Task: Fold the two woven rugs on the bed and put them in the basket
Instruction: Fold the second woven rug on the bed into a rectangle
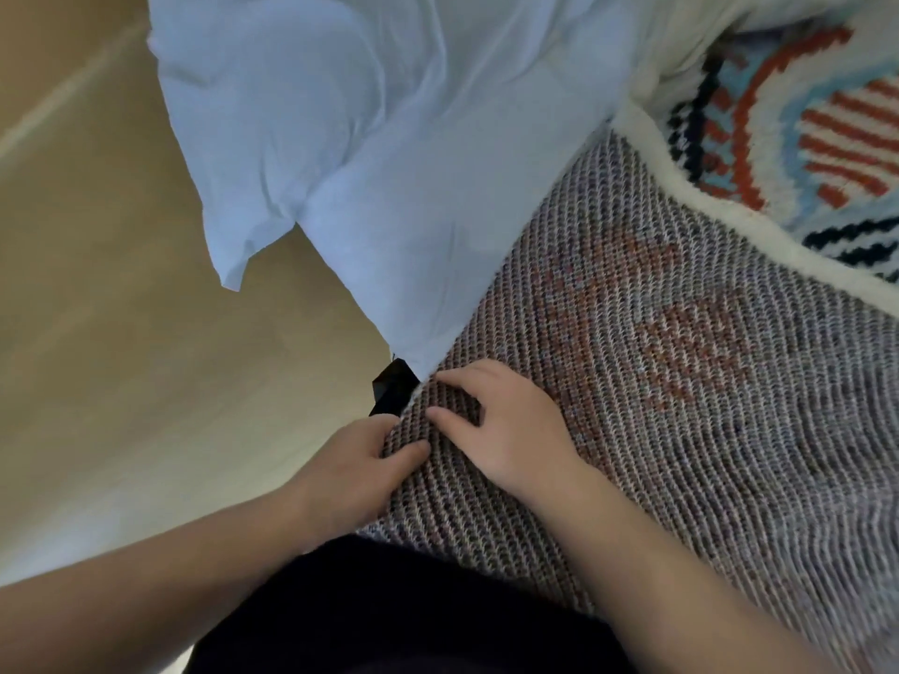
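A woven rug (681, 381) lies on the bed with its grey-brown underside up and a faint reddish pattern showing through. Its patterned face (802, 138), in orange, blue, black and cream, is turned up at the top right. My left hand (350, 469) grips the rug's near corner at the bed's edge, thumb on top and fingers underneath. My right hand (506, 425) rests on the same corner with its fingers bent and their tips on the weave. No basket is in view.
A white sheet (389, 138) covers the bed and hangs over its corner at the left. Tan floor (121, 333) lies beside the bed. A small black object (391, 386) shows under the bed's corner. My dark clothing (389, 620) fills the bottom centre.
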`<state>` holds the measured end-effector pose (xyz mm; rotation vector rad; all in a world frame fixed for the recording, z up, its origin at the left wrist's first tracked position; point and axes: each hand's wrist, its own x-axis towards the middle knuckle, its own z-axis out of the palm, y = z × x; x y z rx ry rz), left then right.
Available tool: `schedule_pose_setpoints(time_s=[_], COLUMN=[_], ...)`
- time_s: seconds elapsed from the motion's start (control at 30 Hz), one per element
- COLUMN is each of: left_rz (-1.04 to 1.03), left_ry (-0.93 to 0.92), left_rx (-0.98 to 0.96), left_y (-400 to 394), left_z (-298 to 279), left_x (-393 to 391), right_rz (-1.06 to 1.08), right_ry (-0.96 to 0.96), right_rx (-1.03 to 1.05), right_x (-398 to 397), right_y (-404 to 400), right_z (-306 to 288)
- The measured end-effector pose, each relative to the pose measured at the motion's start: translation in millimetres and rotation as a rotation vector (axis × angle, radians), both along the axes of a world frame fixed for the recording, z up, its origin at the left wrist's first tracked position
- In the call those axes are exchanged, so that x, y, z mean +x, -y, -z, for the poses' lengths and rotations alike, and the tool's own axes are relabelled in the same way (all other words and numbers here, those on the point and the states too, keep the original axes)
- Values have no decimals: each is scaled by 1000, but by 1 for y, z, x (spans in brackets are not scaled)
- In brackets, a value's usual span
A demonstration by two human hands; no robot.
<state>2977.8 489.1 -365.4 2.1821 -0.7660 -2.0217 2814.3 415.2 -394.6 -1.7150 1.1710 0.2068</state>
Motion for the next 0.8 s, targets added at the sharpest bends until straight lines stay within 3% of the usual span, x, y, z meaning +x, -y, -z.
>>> schedule_pose_setpoints(time_s=[0.2,0.33,0.43,0.57,0.7,0.8], left_rz=[48,119,163,317,550,422], left_ry=[18,42,63,121,385,418], left_rx=[69,117,171,165,-77,-404], left_y=[-12,-20,-20,-8,37,97], left_z=[-1,6,14,18,8,8], left_x=[12,15,12,12,2,-19], right_rz=[22,353,429,334,256,237], right_ry=[1,-55,-226,-423,-364,-347], right_rx=[-36,-321,-505,-475,-497,-517], right_x=[5,-9,-26,-36,-30,-30], right_y=[-5,34,85,131,150,158], right_z=[2,0,1,0,0,2])
